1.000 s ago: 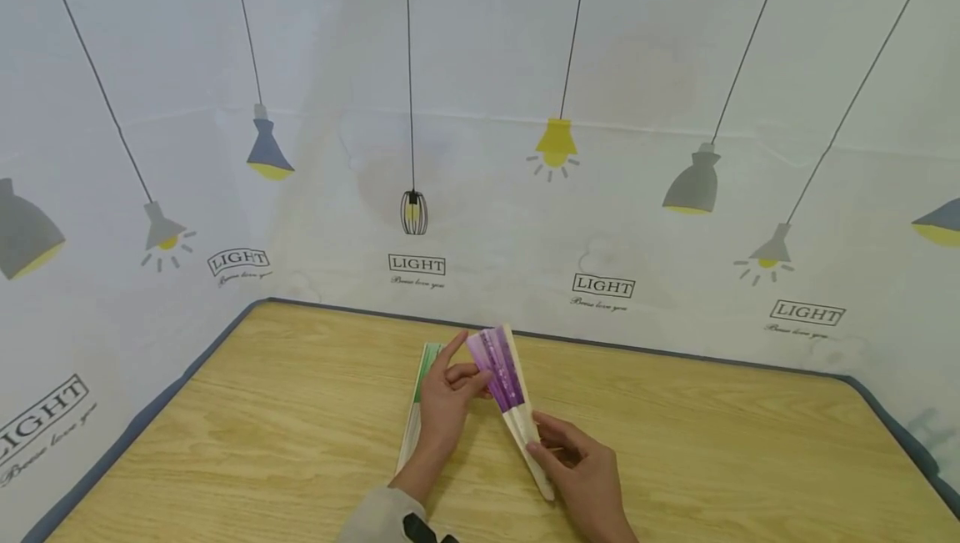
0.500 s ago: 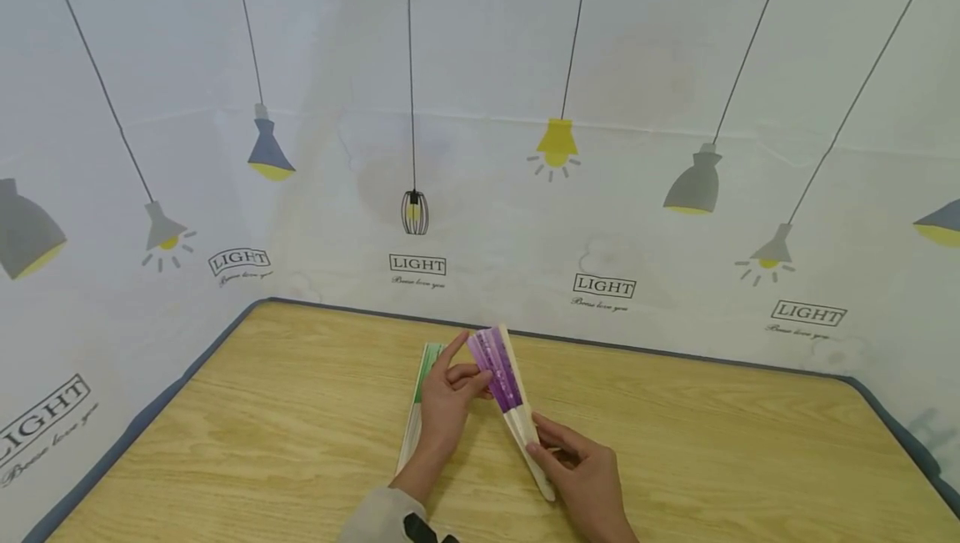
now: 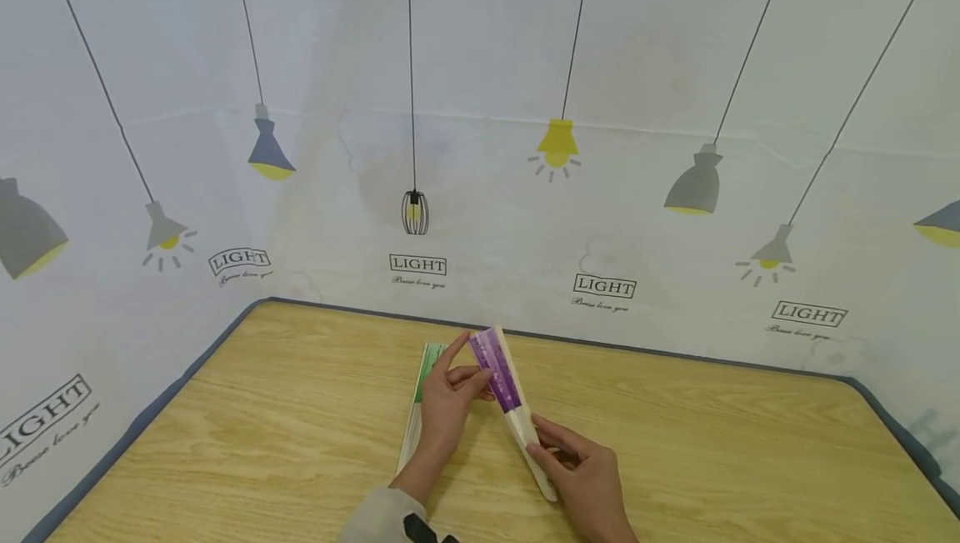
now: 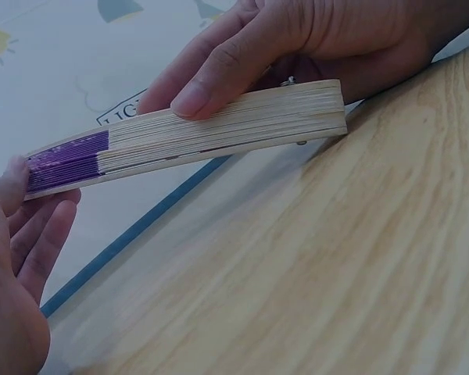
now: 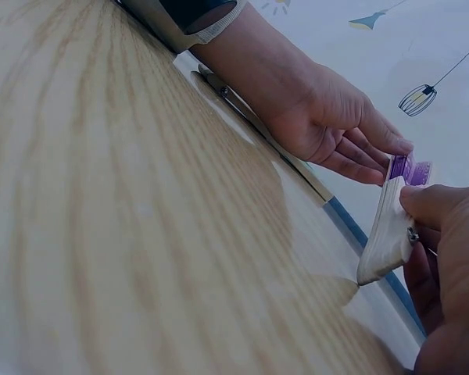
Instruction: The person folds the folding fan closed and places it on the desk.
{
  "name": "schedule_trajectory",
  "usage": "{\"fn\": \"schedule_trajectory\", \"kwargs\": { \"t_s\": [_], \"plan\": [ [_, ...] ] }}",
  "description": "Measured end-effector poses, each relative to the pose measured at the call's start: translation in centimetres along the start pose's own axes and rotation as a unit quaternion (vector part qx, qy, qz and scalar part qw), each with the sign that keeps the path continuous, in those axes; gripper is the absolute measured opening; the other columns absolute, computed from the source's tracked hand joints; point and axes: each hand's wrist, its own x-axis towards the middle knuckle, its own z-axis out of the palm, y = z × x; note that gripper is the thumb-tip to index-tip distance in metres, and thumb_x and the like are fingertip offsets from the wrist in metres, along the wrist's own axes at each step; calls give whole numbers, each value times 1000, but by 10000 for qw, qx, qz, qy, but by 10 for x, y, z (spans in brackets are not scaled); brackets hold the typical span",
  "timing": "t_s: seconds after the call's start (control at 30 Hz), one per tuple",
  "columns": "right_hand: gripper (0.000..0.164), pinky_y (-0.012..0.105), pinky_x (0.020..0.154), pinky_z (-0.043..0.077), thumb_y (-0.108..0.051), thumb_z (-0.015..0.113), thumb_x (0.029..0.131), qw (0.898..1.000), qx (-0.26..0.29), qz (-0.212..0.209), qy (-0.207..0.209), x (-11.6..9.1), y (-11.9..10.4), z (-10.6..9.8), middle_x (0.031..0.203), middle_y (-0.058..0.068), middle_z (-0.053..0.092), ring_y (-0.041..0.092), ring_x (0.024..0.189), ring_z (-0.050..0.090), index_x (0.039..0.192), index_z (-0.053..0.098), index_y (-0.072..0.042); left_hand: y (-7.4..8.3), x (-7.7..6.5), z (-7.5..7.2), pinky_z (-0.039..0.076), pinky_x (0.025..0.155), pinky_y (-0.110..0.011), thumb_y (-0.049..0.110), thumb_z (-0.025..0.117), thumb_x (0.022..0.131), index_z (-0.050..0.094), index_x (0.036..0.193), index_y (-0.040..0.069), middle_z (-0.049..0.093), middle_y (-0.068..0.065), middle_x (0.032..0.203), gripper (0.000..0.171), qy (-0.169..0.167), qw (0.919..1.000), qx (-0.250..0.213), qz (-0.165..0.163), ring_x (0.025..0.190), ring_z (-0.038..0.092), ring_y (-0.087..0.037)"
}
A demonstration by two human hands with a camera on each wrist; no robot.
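A purple folding fan [image 3: 498, 376] with pale wooden ribs is held tilted over the table, nearly folded together. My left hand [image 3: 446, 401] pinches its purple pleated end, thumb on one side and fingers on the other, as the left wrist view shows. Lower down, my right hand [image 3: 588, 472] grips the bare ribs [image 4: 219, 125] between thumb and fingers, close to the metal rivet [image 5: 412, 234]. Behind my left hand and wrist a green folding fan [image 3: 414, 426] lies folded on the table, partly hidden by them.
The wood-grain table [image 3: 262, 434] has a dark blue edge [image 3: 675, 353] along the back. White sheeting [image 3: 480, 42] printed with hanging lamps rises behind it and at its sides.
The purple fan's pleated end has grown narrower, its outer ribs drawing closer together. Both hands stay almost where they were, and the green fan has not moved.
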Motion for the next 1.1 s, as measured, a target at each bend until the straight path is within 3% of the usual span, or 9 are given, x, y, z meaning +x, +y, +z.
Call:
{"fn": "schedule_trajectory", "kwargs": {
  "t_s": [0.27, 0.5, 0.77, 1.1],
  "plan": [
    [34, 26, 72, 57, -23, 77, 81, 9998, -53, 175, -102, 1, 0, 0, 105, -1, 71, 12, 87, 67, 114, 71, -17, 0, 0, 1, 59, 68, -46, 8, 71, 86, 46, 142, 19, 67, -26, 92, 62, 13, 9999, -121, -15, 65, 68, -21],
    [34, 25, 73, 57, -25, 78, 81, 9996, -50, 230, -121, 1, 0, 1, 105, -2, 71, 12, 88, 67, 114, 71, -19, 4, 0, 2, 55, 71, -56, -1, 69, 86, 43, 143, 13, 63, -31, 94, 64, -20, 9994, -271, -206, 65, 67, -21],
    [34, 24, 73, 57, -25, 78, 80, 9997, -29, 216, -115, 1, 0, 1, 104, -2, 71, 11, 89, 67, 113, 72, -20, 25, -6, 7, 56, 71, -54, -6, 65, 87, 41, 143, 7, 60, -35, 93, 62, -77, 9996, -232, -158, 65, 66, -21],
    [31, 24, 72, 57, -24, 78, 80, 9997, 88, 205, -136, 0, -1, 0, 102, -3, 71, 12, 88, 67, 111, 73, -20, 24, -6, 7, 56, 70, -53, -5, 66, 87, 39, 144, 4, 62, -33, 93, 64, -116, 9998, -130, -120, 66, 67, -23]
  ]
}}
